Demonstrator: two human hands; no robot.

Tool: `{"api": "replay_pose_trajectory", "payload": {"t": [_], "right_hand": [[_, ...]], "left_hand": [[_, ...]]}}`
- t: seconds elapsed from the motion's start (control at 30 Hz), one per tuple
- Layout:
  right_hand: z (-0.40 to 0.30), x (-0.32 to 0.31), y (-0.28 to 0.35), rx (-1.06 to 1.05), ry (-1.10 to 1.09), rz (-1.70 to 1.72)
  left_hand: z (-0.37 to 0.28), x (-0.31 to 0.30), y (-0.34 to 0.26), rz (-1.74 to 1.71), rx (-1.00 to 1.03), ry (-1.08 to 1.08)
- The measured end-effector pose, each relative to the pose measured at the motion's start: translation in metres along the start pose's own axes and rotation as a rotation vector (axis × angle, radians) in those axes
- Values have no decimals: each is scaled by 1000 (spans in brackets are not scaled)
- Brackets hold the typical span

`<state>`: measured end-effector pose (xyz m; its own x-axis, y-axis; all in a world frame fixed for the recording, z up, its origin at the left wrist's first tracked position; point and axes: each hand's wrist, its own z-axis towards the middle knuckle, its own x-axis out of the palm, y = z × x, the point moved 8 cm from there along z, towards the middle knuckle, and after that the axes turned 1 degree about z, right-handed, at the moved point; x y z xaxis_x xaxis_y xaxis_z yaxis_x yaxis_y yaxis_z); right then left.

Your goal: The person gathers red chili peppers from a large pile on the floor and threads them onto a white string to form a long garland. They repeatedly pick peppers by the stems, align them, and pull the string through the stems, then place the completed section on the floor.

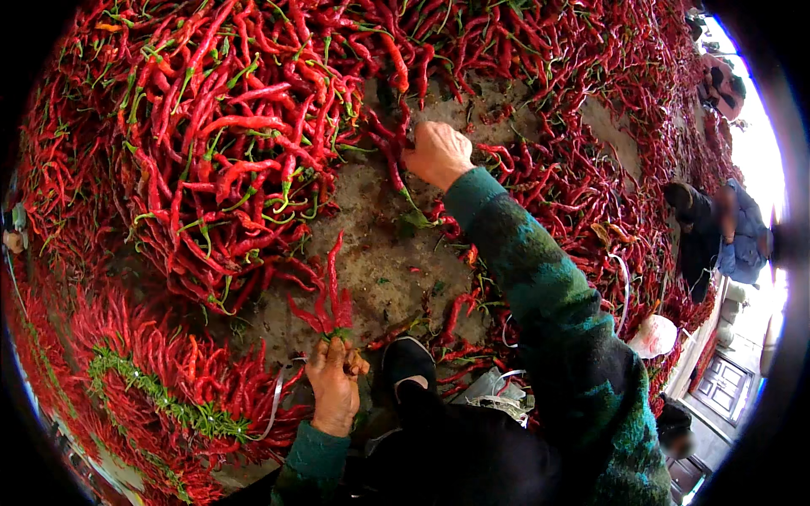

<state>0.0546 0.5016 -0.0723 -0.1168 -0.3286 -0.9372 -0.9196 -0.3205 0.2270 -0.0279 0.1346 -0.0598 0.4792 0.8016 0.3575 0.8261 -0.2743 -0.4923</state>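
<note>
My left hand (pixel 334 379) is closed on the green stems of a small bunch of red chili peppers (pixel 332 303), whose tips fan out away from me. Further forward, my right hand (pixel 438 152) reaches down with bent fingers to dark red chili peppers (pixel 391 148) on the ground; its fingertips are hidden, so a hold on them cannot be told. A large heap of red chili peppers (pixel 221 152) with green stems lies ahead to the left. At lower left are long strings of chili peppers (pixel 164 398), their green stems gathered along the middle, beside a white strap (pixel 276 398).
Loose chili peppers (pixel 569 190) spread over the ground (pixel 386 253) to the right. My dark shoe (pixel 409 364) is between my arms, near a clear plastic bag (pixel 487 386). A white bag (pixel 654 336) lies further right. Several people are at the right edge, including one in blue (pixel 743 234).
</note>
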Motion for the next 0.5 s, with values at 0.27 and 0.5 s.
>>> {"api": "replay_pose_trajectory", "payload": {"t": [0.27, 0.5], "right_hand": [[-107, -30, 17, -76, 353, 1184], [-209, 50, 78, -44, 503, 1137]], "left_hand": [[11, 0, 11, -2, 74, -21], [9, 24, 22, -20, -20, 22]]}}
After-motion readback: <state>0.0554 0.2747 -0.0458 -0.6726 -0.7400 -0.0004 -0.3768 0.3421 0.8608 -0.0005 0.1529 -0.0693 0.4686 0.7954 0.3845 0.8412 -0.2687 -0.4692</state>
